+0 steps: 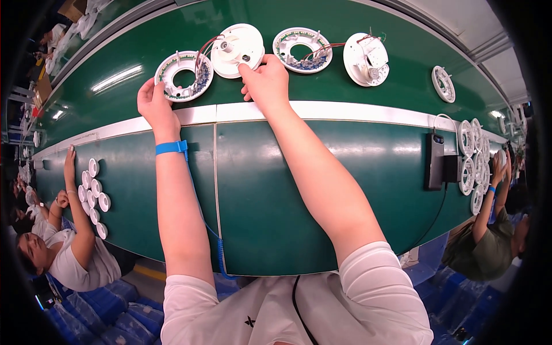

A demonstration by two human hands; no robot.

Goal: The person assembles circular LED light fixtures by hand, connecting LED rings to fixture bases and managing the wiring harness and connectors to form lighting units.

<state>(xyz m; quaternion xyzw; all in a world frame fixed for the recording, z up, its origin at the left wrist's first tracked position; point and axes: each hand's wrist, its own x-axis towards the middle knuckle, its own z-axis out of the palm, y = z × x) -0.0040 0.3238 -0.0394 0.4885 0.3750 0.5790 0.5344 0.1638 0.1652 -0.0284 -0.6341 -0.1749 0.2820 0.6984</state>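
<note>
We've got the left hand (155, 106) pinching the rim of the white ring board (184, 76) w/ curled fingers, right hand (265, 83) pressing fingertips on the round white cover (237, 50) just beyond, wires joining them, halves not yet mated; another pair (330, 53) waits farther right on the green worktop (322, 190).

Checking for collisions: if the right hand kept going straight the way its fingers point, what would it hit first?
The right hand points away from the person, its fingertips already on the white disc. That disc comes first; beyond it only green belt shows, though depth is hard to judge.
</note>
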